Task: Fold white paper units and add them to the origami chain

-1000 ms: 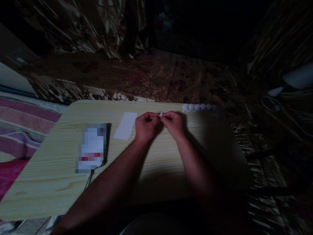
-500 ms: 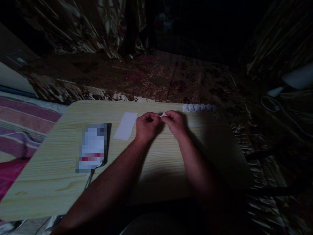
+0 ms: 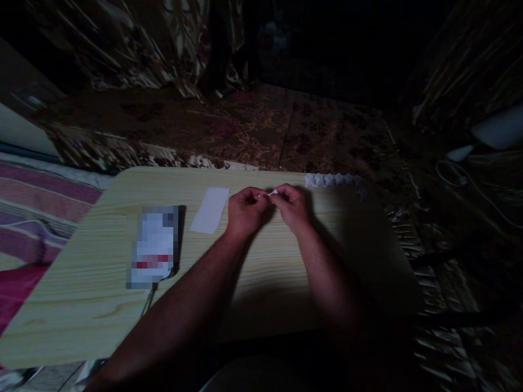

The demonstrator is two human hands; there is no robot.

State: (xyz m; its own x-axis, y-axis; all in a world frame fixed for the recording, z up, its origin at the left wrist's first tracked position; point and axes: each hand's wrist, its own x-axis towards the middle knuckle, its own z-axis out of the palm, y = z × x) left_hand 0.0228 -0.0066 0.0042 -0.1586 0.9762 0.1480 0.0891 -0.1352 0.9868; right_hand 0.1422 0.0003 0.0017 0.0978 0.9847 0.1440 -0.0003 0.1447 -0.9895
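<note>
Above the far middle of the wooden table (image 3: pixel 261 272), my left hand (image 3: pixel 245 211) and my right hand (image 3: pixel 292 206) meet at the fingertips. Between them they pinch a small folded piece of white paper (image 3: pixel 273 193); most of it is hidden by the fingers. Left of my left hand lie flat white paper strips (image 3: pixel 210 210), in what looks like a stack. Beyond my right hand, a row of several small folded white paper pieces (image 3: pixel 329 179) lines the table's far edge, with another one (image 3: pixel 362 193) just in front of its right end.
A blurred-out flat device or packet (image 3: pixel 154 242) lies on the table's left side, a cable (image 3: pixel 147 302) running from it to the near edge. Striped bedding (image 3: pixel 32 201) is at the left. A patterned, fringed cover (image 3: pixel 245 128) spreads behind the table.
The paper between my fingertips has turned slightly and shows less of its pointed top. Both hands stay almost in place.
</note>
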